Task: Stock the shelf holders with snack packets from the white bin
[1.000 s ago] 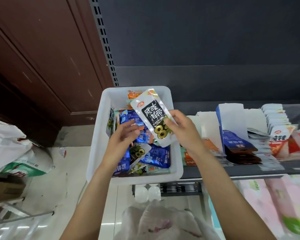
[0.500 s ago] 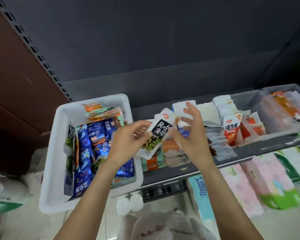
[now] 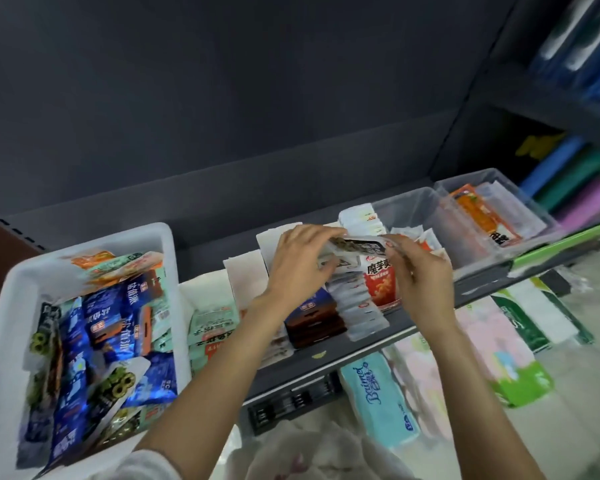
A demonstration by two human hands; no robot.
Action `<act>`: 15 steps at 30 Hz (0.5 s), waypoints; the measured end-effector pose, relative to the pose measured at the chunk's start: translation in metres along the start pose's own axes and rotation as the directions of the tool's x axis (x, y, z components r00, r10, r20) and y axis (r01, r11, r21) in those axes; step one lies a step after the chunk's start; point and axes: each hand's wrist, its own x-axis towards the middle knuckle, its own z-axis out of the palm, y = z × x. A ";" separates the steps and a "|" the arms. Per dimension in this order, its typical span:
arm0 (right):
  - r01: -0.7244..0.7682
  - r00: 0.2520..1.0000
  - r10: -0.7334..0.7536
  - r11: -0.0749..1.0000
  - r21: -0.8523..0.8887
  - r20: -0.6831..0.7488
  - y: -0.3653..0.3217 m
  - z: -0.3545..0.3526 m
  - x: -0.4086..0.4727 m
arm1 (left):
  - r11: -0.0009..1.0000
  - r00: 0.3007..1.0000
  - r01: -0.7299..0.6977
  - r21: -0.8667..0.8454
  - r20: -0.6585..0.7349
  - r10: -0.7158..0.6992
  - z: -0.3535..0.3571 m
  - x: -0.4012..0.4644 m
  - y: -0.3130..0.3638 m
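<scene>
Both hands pinch one snack packet (image 3: 355,244) by its ends, the left hand (image 3: 300,263) and right hand (image 3: 421,271) holding it flat above the shelf holders (image 3: 352,299), to the right of the white bin (image 3: 174,271). Several holders already carry rows of packets. The bin looks well filled, so much stocking is judged left.
</scene>
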 end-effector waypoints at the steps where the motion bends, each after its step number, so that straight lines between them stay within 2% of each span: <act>1: -0.007 1.000 0.007 0.999 -0.037 -0.008 0.003 0.005 0.001 | 0.998 0.998 0.051 0.023 0.029 -0.051 0.007 -0.003 -0.004; 4: 0.020 1.000 -0.018 0.994 -0.104 0.016 0.005 0.016 0.008 | 0.981 0.981 0.179 0.068 0.066 -0.184 0.019 -0.014 -0.016; 7: 0.168 0.982 -0.149 0.968 -0.187 0.113 0.008 0.028 0.019 | 0.969 0.973 0.208 0.133 0.073 -0.219 0.025 -0.020 -0.023; 9: 0.306 0.935 -0.249 0.927 -0.216 0.253 0.008 0.039 0.027 | 0.967 0.973 0.210 0.147 0.066 -0.221 0.027 -0.022 -0.023; 11: 0.459 0.849 -0.351 0.861 -0.220 0.395 0.007 0.051 0.035 | 0.961 0.970 0.225 0.159 0.060 -0.237 0.029 -0.025 -0.020; 12: 0.501 0.809 -0.361 0.835 -0.225 0.464 0.008 0.056 0.038 | 0.958 0.967 0.238 0.160 0.058 -0.249 0.030 -0.027 -0.018; 15: 0.523 0.750 -0.249 0.789 -0.321 0.612 0.013 0.067 0.043 | 0.950 0.959 0.273 0.154 0.038 -0.282 0.032 -0.028 -0.014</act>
